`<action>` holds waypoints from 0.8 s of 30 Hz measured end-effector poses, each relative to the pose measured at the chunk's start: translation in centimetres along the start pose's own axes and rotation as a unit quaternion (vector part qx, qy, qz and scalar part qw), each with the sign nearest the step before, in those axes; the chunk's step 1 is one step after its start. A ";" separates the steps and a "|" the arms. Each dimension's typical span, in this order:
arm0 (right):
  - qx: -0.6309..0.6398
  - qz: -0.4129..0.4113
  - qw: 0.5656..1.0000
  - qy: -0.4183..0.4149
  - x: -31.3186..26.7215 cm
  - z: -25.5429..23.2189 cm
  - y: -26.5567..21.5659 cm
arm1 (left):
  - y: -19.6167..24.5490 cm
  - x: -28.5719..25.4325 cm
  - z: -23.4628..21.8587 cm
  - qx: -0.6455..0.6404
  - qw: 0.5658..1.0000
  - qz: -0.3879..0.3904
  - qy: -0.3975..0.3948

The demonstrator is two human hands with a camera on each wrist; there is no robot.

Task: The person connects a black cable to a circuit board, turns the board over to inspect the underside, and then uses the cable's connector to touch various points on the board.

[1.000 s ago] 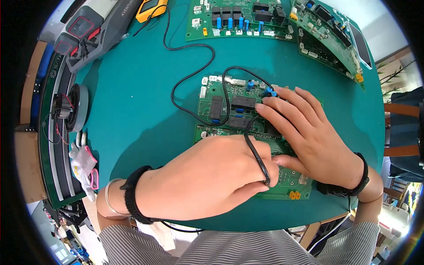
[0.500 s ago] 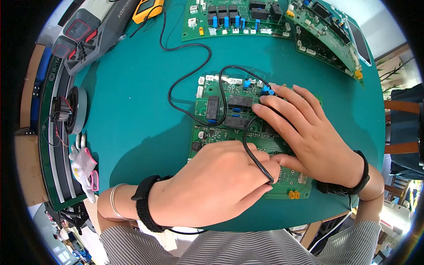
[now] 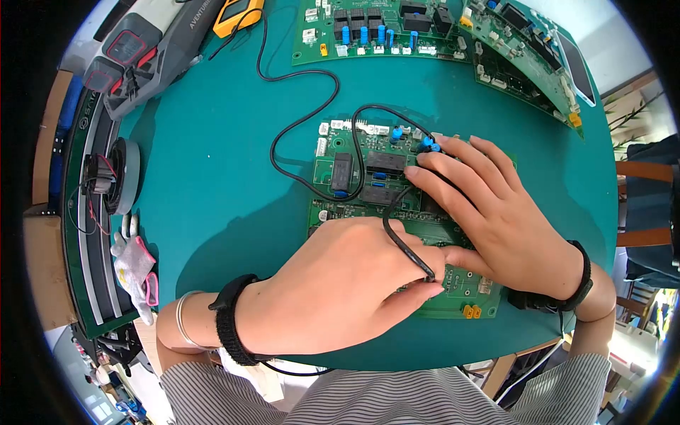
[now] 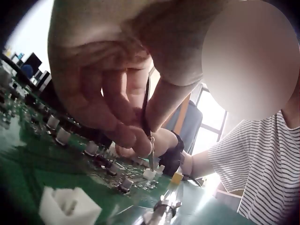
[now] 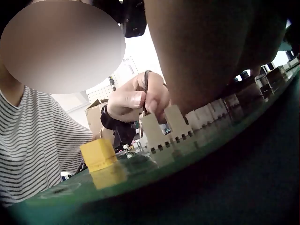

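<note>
In the head view, my left hand [image 3: 347, 283] pinches the end of a black cable [image 3: 409, 251] between thumb and fingers, low over a green circuit board [image 3: 464, 287]. From those fingers, in the left wrist view, a thin metal tip [image 4: 152, 157] points down at a small white connector [image 4: 149, 174]; whether they touch I cannot tell. My right hand [image 3: 506, 227] rests on the board's right side, its fingers spread toward the blue capacitors [image 3: 428, 145] and its thumb near my left fingertips. Part of the cable runs beneath the right fingers, where its end is hidden.
More circuit boards [image 3: 389, 53] lie at the back, with a phone [image 3: 575, 69] at the back right. A yellow device [image 3: 236, 15] and a grey tool case [image 3: 159, 57] stand back left. On the left edge are a round spool [image 3: 129, 176] and a glove [image 3: 133, 265].
My left hand has shifted slightly over the board with the cable still pinched, and its wrist has moved a little right. The right hand stays in place on the board.
</note>
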State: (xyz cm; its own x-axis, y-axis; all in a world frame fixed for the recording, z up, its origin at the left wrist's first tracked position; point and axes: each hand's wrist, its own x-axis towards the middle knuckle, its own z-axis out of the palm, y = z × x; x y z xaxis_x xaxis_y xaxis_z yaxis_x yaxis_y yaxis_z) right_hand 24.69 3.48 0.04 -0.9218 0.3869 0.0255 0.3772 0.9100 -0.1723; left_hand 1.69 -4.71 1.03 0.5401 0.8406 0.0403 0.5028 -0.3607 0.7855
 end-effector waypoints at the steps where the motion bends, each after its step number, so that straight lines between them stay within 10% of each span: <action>1: -0.001 0.000 1.000 0.000 0.0 0.0 0.0 | 0.0 0.0 0.0 0.012 1.000 0.008 0.004; 24: 0.006 0.006 1.000 0.002 0.0 0.1 0.0 | -0.1 0.2 0.3 0.018 0.998 0.054 0.022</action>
State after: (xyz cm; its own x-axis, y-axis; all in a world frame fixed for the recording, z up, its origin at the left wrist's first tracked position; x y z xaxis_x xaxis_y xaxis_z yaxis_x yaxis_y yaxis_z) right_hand 24.68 3.45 -0.01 -0.9169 0.3981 0.0279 0.3866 0.9034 -0.1854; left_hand 1.95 -4.62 0.84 0.5624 0.8131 0.1505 0.4686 -0.4634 0.7521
